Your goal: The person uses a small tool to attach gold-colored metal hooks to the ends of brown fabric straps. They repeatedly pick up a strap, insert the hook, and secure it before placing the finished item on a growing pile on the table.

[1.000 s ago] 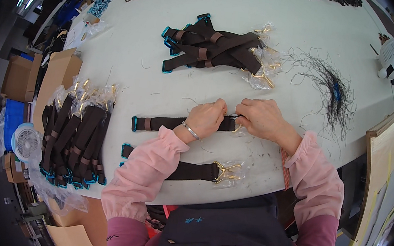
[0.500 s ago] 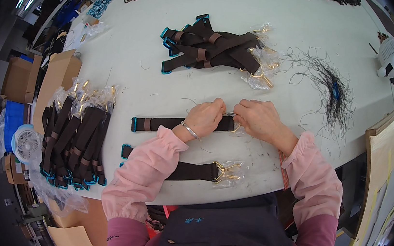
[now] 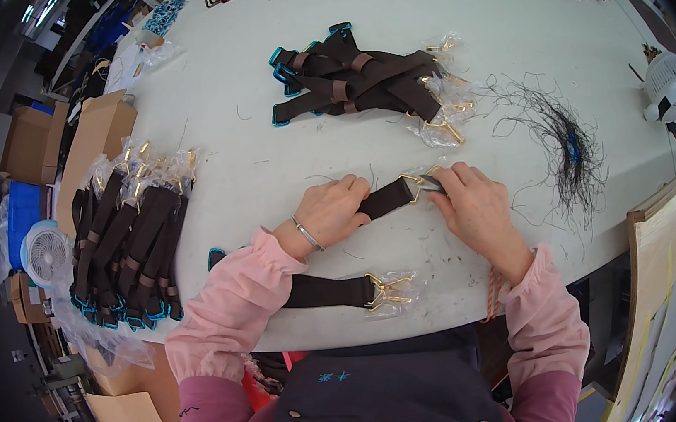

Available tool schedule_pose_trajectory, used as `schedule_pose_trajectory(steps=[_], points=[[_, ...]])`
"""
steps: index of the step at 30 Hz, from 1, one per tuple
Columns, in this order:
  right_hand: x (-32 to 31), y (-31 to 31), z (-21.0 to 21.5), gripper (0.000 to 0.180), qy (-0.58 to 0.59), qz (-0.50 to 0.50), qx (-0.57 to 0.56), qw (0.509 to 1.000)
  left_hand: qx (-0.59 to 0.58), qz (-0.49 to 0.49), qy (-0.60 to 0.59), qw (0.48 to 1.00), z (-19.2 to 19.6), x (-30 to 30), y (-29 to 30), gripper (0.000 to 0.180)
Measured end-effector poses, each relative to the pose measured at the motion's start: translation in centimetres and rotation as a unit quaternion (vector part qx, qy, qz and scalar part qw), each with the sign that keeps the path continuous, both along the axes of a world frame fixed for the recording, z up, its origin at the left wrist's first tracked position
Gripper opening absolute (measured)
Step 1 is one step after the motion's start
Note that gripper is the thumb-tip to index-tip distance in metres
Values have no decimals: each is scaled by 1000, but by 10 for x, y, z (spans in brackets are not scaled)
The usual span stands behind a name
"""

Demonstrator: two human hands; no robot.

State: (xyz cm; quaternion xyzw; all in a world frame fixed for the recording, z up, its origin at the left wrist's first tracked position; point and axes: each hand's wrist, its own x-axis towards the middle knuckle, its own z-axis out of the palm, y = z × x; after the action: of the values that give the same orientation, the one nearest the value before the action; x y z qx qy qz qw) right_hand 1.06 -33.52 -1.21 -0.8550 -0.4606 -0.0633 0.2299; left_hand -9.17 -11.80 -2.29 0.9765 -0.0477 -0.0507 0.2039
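Observation:
A dark brown strap (image 3: pixel 386 199) with a gold clasp at its right end lies across the white table (image 3: pixel 220 148). My left hand (image 3: pixel 335 208) presses down on the strap's middle. My right hand (image 3: pixel 472 203) pinches a small dark tool against the gold clasp (image 3: pixel 418 179). A second brown strap (image 3: pixel 327 290) with a gold clasp in clear plastic lies just below my left forearm, its blue-tipped end at the left.
A heap of brown straps (image 3: pixel 361 80) with blue ends and bagged clasps lies further back. Another batch of straps (image 3: pixel 126 245) sits at the table's left edge. A tangle of dark thread (image 3: pixel 567 141) is at the right. Cardboard boxes (image 3: pixel 96 142) and a small fan (image 3: pixel 46 249) stand left.
The strap's right end has swung up and away from me, and both hands followed it. My right hand moved onto the gold clasp.

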Motion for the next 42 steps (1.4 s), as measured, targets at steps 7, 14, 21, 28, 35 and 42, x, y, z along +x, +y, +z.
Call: schedule_pose_trajectory(steps=[7,14,21,28,35,42], points=[[-12,-10,-7,24,131,17,-24,991,101,-123,-196,968,-10,16,-28,20],[-23,-2,-16,22,63,23,-19,998,94,-148,-196,965,-24,19,-28,10],[-27,5,-21,22,57,-2,-40,998,70,-183,-185,963,-23,26,-19,12],[-26,5,-23,21,40,-3,-41,998,-2,-139,-129,982,-17,36,-14,13],[-24,6,-19,22,63,-5,-45,997,60,-141,-170,973,-6,32,-31,13],[-24,5,-21,22,75,-3,-39,996,-14,-138,-77,987,-15,41,-23,11]])
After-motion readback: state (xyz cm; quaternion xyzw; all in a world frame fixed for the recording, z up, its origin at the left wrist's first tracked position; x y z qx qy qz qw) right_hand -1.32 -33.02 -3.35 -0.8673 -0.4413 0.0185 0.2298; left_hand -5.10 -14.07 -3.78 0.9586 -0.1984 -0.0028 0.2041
